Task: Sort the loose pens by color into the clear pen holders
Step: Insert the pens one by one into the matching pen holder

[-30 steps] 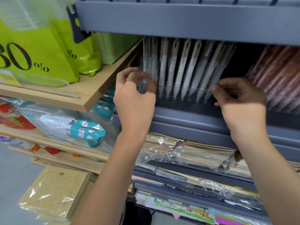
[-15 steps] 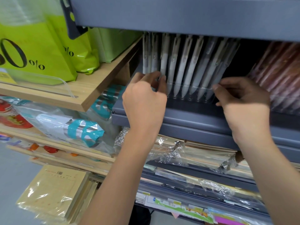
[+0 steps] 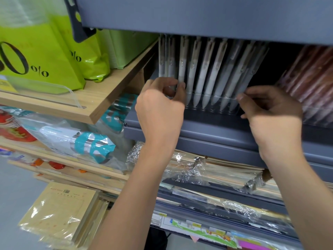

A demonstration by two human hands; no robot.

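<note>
left hand (image 3: 159,109): fingers curled; thumb and forefinger pinch one white pen (image 3: 181,69) near its tip, at the left end of the row.
right hand (image 3: 272,114): fingers curled round the right end of the clear pen holder (image 3: 212,103), thumb on its front wall.
pen row (image 3: 216,69): white, tips down, leaning right, in that holder on the grey shelf (image 3: 216,130).
right neighbour: red-brown pens (image 3: 310,78), blurred.
</note>
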